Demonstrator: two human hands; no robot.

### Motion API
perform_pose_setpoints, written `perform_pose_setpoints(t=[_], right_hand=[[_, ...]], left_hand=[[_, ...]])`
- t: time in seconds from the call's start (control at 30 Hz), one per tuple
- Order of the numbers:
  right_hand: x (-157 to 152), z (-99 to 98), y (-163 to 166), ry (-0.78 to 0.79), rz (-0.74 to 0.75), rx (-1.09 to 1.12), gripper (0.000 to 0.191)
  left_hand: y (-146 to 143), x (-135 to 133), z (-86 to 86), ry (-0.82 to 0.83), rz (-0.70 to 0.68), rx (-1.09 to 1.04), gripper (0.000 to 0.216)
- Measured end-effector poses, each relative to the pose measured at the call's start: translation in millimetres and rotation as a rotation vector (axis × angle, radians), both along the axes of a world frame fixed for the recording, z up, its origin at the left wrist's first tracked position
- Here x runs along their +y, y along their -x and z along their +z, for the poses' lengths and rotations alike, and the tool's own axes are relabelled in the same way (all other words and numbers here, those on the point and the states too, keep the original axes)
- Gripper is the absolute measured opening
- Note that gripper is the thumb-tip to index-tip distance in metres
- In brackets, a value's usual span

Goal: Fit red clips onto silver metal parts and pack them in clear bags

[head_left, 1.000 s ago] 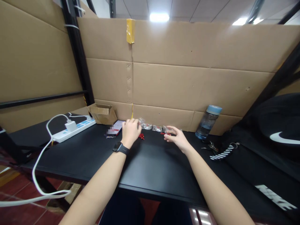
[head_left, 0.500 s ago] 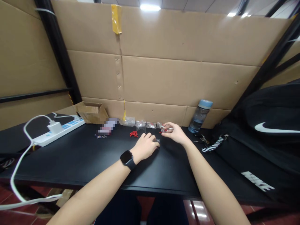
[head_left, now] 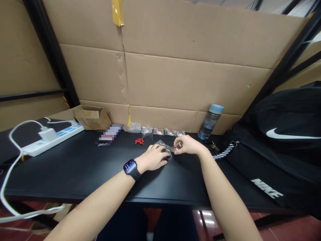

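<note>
My left hand (head_left: 153, 158) rests low over the black table, its fingers curled onto a small clear plastic bag (head_left: 160, 143) that sticks out past the fingertips. Between the thumb and fingers of my right hand (head_left: 187, 145) is a round silvery piece with a red centre (head_left: 177, 147), held at the bag's right end. Whether the piece is partly inside the bag I cannot tell. Behind the hands, several bagged silvery pieces (head_left: 158, 131) stand in a row along the cardboard wall. A small heap of red pieces (head_left: 139, 141) lies left of my left hand.
A water bottle (head_left: 210, 122) stands at the back right, beside keys (head_left: 214, 146) and a black backpack (head_left: 250, 160). At the left are an open cardboard box (head_left: 91, 117), a white power strip (head_left: 54, 140) with cables, and a blurred-out packet (head_left: 110, 133). Cardboard (head_left: 160, 80) walls the back.
The right hand has come away from the row toward the left hand, bringing the round silvery piece. More of the plastic bag shows by the left fingers. The camera view has tilted down slightly.
</note>
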State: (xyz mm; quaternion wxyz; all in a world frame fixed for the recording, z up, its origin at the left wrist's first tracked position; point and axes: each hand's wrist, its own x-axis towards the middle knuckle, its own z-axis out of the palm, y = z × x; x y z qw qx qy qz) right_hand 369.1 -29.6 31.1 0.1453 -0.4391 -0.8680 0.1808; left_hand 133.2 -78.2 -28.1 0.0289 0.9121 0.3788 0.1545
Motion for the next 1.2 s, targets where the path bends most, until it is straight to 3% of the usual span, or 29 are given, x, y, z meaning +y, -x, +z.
perform_pose_setpoints(t=[0.17,0.27,0.37,0.7,0.9,1.2], right_hand=[[-3.1,-3.4,3.8,0.084,-0.013,-0.074,0.028],[0.3,-10.3,6.0,0.050,-0.017,-0.081,0.029],[4.8,-16.4,8.6,0.017,0.001,-0.061,0.031],[14.9,-28.1,8.2,0.142,0.099,0.070,0.026],[14.2,-31.1,22.1,-0.119,0.017,-0.009,0.023],[13.1,-40.5,41.6,-0.369,-0.146,-0.129,0.030]], left_hand=[[2.8,3.6,-2.3,0.076,0.000,-0.004,0.041],[4.4,5.3,-0.7,0.121,-0.020,-0.002,0.042],[5.6,6.6,0.9,0.162,-0.047,0.033,0.043],[7.8,7.6,2.5,0.195,-0.100,-0.006,0.042],[9.2,9.4,3.2,0.219,-0.089,0.066,0.046],[10.2,8.8,6.4,0.235,-0.060,0.047,0.046]])
